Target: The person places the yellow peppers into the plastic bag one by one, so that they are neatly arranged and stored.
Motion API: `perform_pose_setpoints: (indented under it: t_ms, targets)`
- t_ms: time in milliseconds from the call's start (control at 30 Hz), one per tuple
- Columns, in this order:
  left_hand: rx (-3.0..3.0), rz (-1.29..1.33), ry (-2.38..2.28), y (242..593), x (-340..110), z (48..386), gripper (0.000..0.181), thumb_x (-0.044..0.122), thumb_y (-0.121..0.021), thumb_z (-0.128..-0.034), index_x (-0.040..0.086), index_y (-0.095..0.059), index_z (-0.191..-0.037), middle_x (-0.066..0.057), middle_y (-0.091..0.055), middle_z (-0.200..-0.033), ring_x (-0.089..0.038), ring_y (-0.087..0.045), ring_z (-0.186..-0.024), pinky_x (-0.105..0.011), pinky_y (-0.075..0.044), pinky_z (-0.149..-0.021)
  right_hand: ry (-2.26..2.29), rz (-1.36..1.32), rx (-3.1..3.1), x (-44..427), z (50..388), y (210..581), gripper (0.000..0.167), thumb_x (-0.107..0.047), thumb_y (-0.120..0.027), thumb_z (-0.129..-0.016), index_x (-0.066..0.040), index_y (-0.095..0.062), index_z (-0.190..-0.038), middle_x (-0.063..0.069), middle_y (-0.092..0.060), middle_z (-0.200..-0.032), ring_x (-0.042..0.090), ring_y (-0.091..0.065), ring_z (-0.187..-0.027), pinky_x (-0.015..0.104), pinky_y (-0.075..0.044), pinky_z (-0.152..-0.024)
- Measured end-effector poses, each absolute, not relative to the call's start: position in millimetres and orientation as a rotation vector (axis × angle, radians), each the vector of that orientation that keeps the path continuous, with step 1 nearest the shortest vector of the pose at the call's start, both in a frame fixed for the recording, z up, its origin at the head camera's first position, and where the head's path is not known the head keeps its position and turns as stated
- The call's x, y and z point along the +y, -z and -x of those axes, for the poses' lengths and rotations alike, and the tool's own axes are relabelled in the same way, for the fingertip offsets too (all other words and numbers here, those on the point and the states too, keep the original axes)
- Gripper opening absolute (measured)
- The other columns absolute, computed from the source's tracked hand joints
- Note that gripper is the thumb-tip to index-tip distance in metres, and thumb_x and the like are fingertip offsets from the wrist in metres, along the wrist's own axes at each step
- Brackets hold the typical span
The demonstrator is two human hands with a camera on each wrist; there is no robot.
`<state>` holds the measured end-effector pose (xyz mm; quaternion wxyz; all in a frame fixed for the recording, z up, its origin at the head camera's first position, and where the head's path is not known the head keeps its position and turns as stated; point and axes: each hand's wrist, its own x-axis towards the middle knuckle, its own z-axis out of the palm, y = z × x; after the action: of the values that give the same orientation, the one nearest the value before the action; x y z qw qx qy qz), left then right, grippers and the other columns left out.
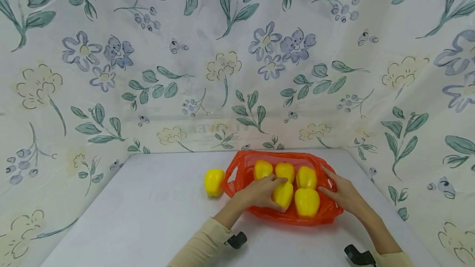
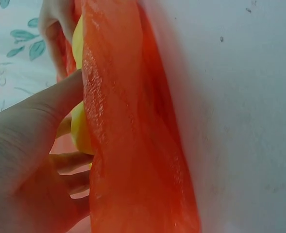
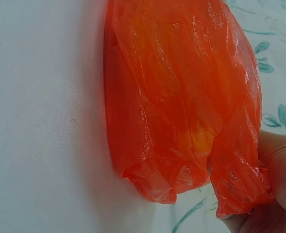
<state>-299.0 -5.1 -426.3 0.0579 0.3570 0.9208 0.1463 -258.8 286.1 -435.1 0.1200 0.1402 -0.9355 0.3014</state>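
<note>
An opened-out red plastic bag (image 1: 259, 213) lies on the table with several yellow bell peppers in it. My left hand (image 1: 257, 193) reaches over its near left rim, thumb and fingers curled round the front-left yellow bell pepper (image 1: 283, 196). In the left wrist view the red film hides much of that pepper (image 2: 81, 128). At the bag's right end, my right hand (image 1: 342, 193) holds the rim, and the right wrist view has crumpled film (image 3: 237, 189) between thumb and fingers. Beside the bag's left handle stands another yellow bell pepper (image 1: 214, 182), outside the bag.
The white table (image 1: 148, 209) extends left and in front of the bag. A flower-printed curtain (image 1: 222, 94) hangs behind it and along both sides. Dark wrist cameras (image 1: 237, 240) sit on both forearms, close above the tabletop.
</note>
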Motion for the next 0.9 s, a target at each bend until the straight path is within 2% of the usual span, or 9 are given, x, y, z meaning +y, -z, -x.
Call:
perform_pose_setpoints:
  t_ms: [400,733,900]
  targets:
    - [2.867,-1.052,-0.42,438.1,3.2,300.1,0.087,0.061,-0.074,-0.0743,0.039,-0.035,-0.148,0.001,-0.047,-0.139,-0.015,-0.05,-0.12,-0.041,-0.051,-0.101,-0.859,-0.408,-2.727,285.9,257.7,435.9,0.07,-0.019,-0.071,-0.089,0.0,-0.037,-0.148,0.032,-0.054,-0.136,0.047,-0.057,-0.117,0.045,-0.059,-0.081]
    - [2.827,-1.077,-0.487,433.3,-8.7,297.1,0.091,0.06,-0.072,-0.0769,0.043,-0.025,-0.152,0.003,-0.039,-0.152,-0.02,-0.042,-0.137,-0.053,-0.045,-0.106,-0.874,-0.404,-2.736,285.1,257.9,435.9,0.071,-0.017,-0.071,-0.089,0.0,-0.037,-0.148,0.032,-0.054,-0.135,0.042,-0.061,-0.108,0.039,-0.061,-0.077]
    - [2.847,-1.137,-0.556,416.2,-26.1,295.6,0.089,0.057,-0.073,-0.0782,0.042,-0.026,-0.152,0.002,-0.039,-0.153,-0.019,-0.044,-0.136,-0.048,-0.05,-0.103,-0.868,-0.415,-2.728,285.7,258.7,435.7,0.071,-0.017,-0.071,-0.089,0.0,-0.037,-0.149,0.031,-0.054,-0.136,0.045,-0.059,-0.116,0.042,-0.06,-0.08]
